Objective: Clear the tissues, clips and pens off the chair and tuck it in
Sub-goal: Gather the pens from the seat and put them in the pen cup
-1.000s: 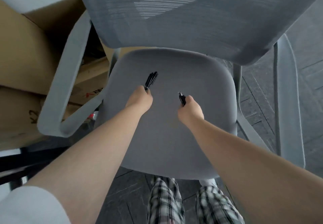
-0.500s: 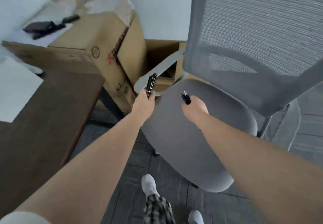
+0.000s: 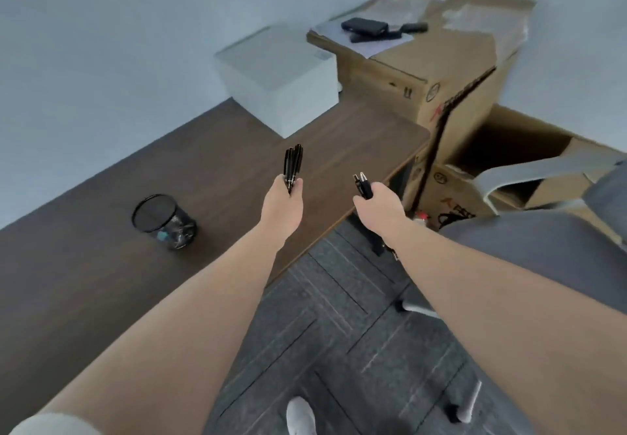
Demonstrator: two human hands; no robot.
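My left hand [image 3: 283, 205] is closed around a bunch of black pens [image 3: 292, 165] that stick up from the fist, above the dark wooden desk [image 3: 101, 282]. My right hand [image 3: 380, 210] grips two more black pens [image 3: 362, 185], just past the desk's right edge. The grey chair [image 3: 529, 248] is at the right, its seat bare in the part I see, its armrest [image 3: 543, 170] above it. A black mesh pen cup [image 3: 163, 222] stands on the desk to the left of my hands, with some small items inside.
A white box [image 3: 281, 78] sits at the desk's far end by the wall. Cardboard boxes [image 3: 441, 71] are stacked to the right of it, with black devices [image 3: 364, 26] on top. The chair's base and castors [image 3: 464, 411] stand on grey carpet tiles near my shoe [image 3: 300, 417].
My view has swung left from the chair seat to the desk. Both hands lifted off the seat and moved left toward the desk, each still holding its pens.
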